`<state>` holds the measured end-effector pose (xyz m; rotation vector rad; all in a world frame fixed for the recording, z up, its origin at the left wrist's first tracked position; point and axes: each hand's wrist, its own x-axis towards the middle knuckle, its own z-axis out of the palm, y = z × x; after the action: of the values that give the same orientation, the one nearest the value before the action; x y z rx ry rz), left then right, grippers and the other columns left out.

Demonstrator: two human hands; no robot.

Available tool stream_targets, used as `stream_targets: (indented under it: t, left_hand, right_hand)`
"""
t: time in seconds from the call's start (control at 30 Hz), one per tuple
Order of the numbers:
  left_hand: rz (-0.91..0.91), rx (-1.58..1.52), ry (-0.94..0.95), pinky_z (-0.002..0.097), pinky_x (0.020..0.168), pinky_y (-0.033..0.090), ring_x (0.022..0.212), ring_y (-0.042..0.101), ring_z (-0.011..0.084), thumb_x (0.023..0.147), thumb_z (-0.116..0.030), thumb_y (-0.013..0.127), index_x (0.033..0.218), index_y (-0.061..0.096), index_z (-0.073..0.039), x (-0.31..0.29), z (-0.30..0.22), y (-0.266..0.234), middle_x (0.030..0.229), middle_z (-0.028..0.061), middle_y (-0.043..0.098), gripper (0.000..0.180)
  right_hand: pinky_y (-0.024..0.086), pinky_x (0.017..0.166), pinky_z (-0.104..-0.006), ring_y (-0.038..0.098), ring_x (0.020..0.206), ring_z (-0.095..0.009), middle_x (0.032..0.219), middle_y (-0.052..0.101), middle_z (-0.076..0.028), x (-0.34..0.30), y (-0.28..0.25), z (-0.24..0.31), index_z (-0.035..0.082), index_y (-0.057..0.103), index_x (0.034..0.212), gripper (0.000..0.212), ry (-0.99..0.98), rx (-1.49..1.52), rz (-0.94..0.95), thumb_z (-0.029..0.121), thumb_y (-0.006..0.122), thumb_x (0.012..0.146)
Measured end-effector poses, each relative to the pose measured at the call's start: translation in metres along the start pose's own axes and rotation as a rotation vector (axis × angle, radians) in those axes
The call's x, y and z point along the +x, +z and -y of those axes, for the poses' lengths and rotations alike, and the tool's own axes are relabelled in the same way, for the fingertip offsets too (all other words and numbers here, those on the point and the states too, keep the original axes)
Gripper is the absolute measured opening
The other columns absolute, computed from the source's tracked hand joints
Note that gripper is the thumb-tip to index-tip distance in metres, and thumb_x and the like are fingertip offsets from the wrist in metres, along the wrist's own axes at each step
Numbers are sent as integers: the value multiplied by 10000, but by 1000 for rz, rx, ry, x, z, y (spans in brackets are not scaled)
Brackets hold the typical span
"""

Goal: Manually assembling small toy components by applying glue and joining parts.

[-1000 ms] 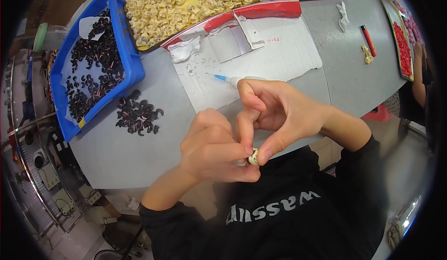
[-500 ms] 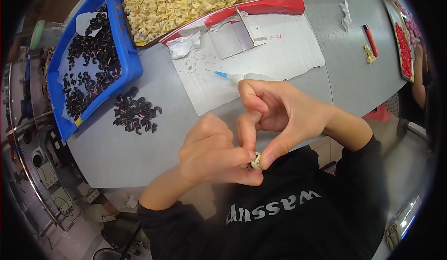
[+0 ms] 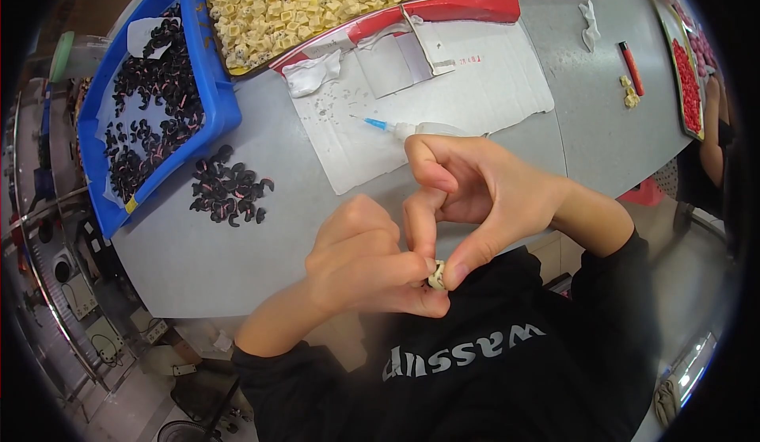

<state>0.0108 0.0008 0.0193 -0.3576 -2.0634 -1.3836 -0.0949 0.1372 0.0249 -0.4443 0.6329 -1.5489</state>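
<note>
Between both hands, close to my body at the table's near edge, is a small cream-coloured piece with dark markings. My left hand is closed, pinching it from the left with thumb and forefinger. From the other side, the thumb and forefinger of my right hand press on it, the other fingers curled above. The fingertips cover most of the piece. Beyond my hands, a white bottle with a blue needle tip lies on a flattened white cardboard sheet.
A blue bin of black curved pieces stands at left, with a loose pile of black pieces beside it. Cream pieces fill a tray at the back. A red marker lies at right; another person's arm shows beyond a red-filled tray.
Both hands keep nearly the same pinch on the small cream piece. The view has shifted very slightly; nothing else has visibly moved.
</note>
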Motion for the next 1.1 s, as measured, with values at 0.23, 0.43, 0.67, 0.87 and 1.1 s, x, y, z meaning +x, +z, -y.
stream_targets:
  t: [0.23, 0.43, 0.67, 0.87, 1.1]
  left_hand:
    - [24, -16, -40, 228, 439, 263, 501, 327, 124, 460, -98, 745, 653, 562, -145, 2, 2, -2, 497, -48, 377, 270]
    - [-98, -359, -456, 172, 486, 279, 551, 329, 14, 583, 45, 635, 823, 508, -44, -3, 13, 3, 617, -42, 371, 287]
    - [-115, -569, -671, 144, 533, 275, 544, 353, -7, 633, 42, 621, 831, 491, -48, 0, 14, 5, 611, -51, 382, 254]
    - [-51, -483, -640, 154, 550, 283, 540, 344, -10, 616, 46, 634, 834, 491, -57, 1, 14, 6, 634, -56, 415, 280]
    - [-29, -575, -628, 159, 558, 278, 550, 333, 0, 638, 33, 597, 854, 481, -49, 1, 15, 5, 680, -41, 426, 258]
  right_hand:
    - [437, 767, -297, 576, 813, -194, 830, 594, -134, 0, 0, 1, 94, 280, 817, 487, -26, 14, 4, -91, 699, 650]
    - [436, 787, -275, 559, 860, -154, 944, 561, -92, 2, 1, 2, 73, 367, 878, 238, -40, -24, -169, -2, 579, 800]
    - [440, 788, -255, 553, 902, -141, 928, 567, -87, 0, -2, 4, 58, 397, 930, 211, -51, -26, -154, 12, 566, 813]
    - [452, 774, -267, 560, 922, -153, 911, 582, -86, 1, -4, 1, 54, 394, 925, 210, -83, 8, -154, 14, 567, 813]
    - [438, 784, -261, 560, 882, -134, 910, 586, -83, 0, -6, 0, 64, 403, 921, 207, -80, 41, -171, 4, 567, 810]
